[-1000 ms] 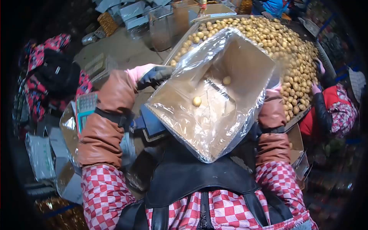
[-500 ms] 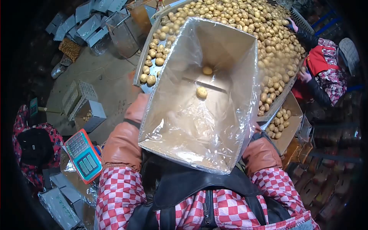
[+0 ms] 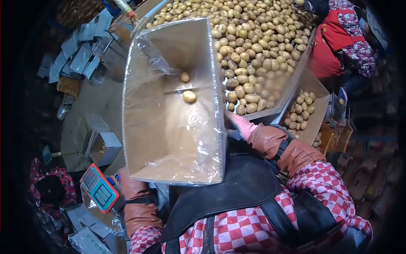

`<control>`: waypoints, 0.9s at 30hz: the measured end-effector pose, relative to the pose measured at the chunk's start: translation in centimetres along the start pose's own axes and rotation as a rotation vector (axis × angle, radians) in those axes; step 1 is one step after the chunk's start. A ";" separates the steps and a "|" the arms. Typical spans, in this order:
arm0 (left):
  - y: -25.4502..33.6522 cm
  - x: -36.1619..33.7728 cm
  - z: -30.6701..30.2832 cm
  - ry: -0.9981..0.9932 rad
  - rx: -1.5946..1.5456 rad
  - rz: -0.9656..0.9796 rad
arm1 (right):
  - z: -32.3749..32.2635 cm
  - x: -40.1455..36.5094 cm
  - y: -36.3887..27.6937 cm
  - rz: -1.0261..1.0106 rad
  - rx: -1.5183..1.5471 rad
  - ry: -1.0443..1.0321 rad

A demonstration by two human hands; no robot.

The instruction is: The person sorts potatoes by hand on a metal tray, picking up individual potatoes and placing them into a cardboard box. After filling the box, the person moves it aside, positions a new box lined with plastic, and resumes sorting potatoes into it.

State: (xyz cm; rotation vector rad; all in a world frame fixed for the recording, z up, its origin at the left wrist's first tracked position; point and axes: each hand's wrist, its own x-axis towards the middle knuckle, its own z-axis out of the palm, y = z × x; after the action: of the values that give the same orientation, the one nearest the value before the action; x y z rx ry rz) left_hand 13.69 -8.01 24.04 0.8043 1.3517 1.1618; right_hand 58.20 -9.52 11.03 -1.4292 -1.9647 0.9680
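Plastic-lined brown cardboard box [image 3: 169,139] held tilted at chest height, with two small yellow potatoes [image 3: 189,96] loose at its far end, next to the metal tray heaped with potatoes [image 3: 266,113]. Pink-gloved right hand [image 3: 238,122] is against the box's right wall; fingers hidden behind it, so grip cannot be told. Left hand is out of sight under the box's near-left corner, and only its brown leather sleeve [image 3: 132,190] shows.

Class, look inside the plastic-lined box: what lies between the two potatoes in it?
In the head view, a dark seam line across the floor of the box separates the upper potato from the lower potato.
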 end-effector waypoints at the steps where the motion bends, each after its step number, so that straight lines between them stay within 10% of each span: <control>1: 0.8 2.6 -2.2 -0.132 0.028 0.119 | -0.4 0.2 0.2 -0.062 0.076 0.080; 2: 4.5 8.9 -4.4 -0.369 -0.183 -0.327 | -1.4 0.1 -0.5 0.014 0.121 0.128; 6: 17.2 8.2 7.2 -0.191 0.654 -0.269 | -2.0 -0.3 2.6 0.126 0.275 0.301; 10: 13.9 10.0 9.9 -0.359 1.330 -0.104 | -2.3 -0.3 4.7 0.084 0.300 0.256; 12: 14.0 8.2 8.9 -0.249 1.109 -0.167 | -3.4 -0.3 4.7 0.189 0.358 0.195; 15: 15.0 3.4 5.6 -0.018 0.783 -0.210 | -5.8 -0.7 3.9 0.467 0.497 0.025; 21: 12.8 -13.8 -15.1 0.433 0.729 -0.070 | -5.7 -1.6 7.2 0.314 0.593 0.069; 27: 9.3 -28.3 -11.0 0.645 1.439 -0.336 | -6.0 -1.0 7.8 0.360 0.406 0.013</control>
State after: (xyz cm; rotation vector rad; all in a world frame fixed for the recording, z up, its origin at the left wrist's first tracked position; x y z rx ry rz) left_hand 5.46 -34.08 40.21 1.1020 2.7783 -0.0413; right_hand 67.60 -7.55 8.48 -1.5613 -1.4129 1.4161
